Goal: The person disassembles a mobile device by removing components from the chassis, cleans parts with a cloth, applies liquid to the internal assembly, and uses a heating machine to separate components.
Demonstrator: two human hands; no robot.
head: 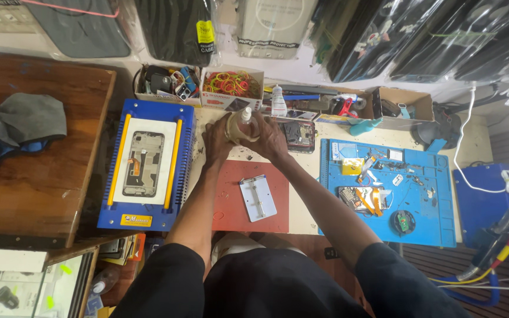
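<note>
Dark sleeves (254,288) are seen closest, at the bottom, and two bare arms are stretched up from them to the worktable (304,218). At the left, a big brown wooden board (36,176) is laid, and a grey and blue cloth (13,126) is left on it. The wall at the top is covered with phone cases in clear bags (419,35). A blue work mat (425,206) is spread on the right side, and it is dotted with small phone parts. A blue machine with a white plate (148,162) is set left of the hands, and a phone frame (143,163) is laid on its plate. A red mat (231,203) is placed under the arms, with a small white metal holder (257,198) on it. Open boxes are lined up along the back, and one box is filled with coloured rubber bands (231,83). A small round bottle (241,125) is held above the table, just past the red mat. The left hand (218,140) is wrapped around its left side with the fingers curled tight. The right hand (269,136) is closed around its right side and top. A clear dropper bottle (278,101) is stood near the boxes, just behind the hands.
</note>
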